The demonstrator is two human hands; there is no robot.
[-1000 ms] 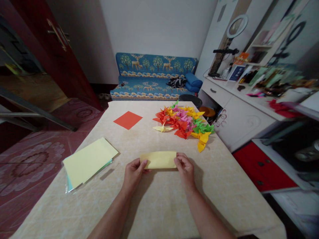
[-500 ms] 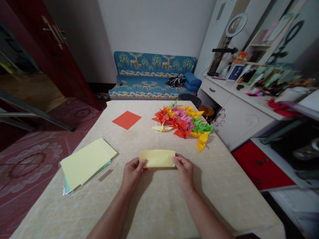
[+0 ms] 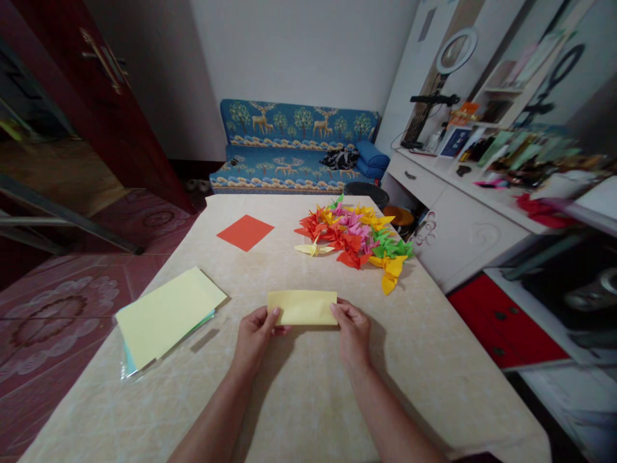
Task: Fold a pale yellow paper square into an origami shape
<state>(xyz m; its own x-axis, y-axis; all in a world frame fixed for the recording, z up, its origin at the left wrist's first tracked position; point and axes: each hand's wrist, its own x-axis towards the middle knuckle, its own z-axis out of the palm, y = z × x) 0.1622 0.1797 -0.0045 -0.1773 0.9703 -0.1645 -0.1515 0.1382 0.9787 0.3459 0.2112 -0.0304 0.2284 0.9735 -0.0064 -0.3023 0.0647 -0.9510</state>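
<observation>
A pale yellow sheet of paper [image 3: 303,307], folded to a long rectangle, is held level between my two hands, a little above the table. My left hand [image 3: 256,331] pinches its left end, thumb on top and fingers beneath. At the right end, my right hand [image 3: 354,328] grips it the same way, thumb on the face. Beyond the paper, to the right, lies a heap of folded paper cranes [image 3: 354,235] in red, orange, pink and green. One pale yellow crane [image 3: 314,249] rests at the heap's near left edge.
A red paper square [image 3: 245,233] lies flat at the far left of the table [image 3: 308,399]. Nearer on the left is a stack of yellow sheets [image 3: 171,315] over a clear plastic wrapper. Behind stands a blue patterned sofa [image 3: 294,148]; a white dresser [image 3: 434,193] is at right.
Both hands and the folded yellow paper have shifted very slightly left. The grip at each end is the same, and nothing else on the table has moved.
</observation>
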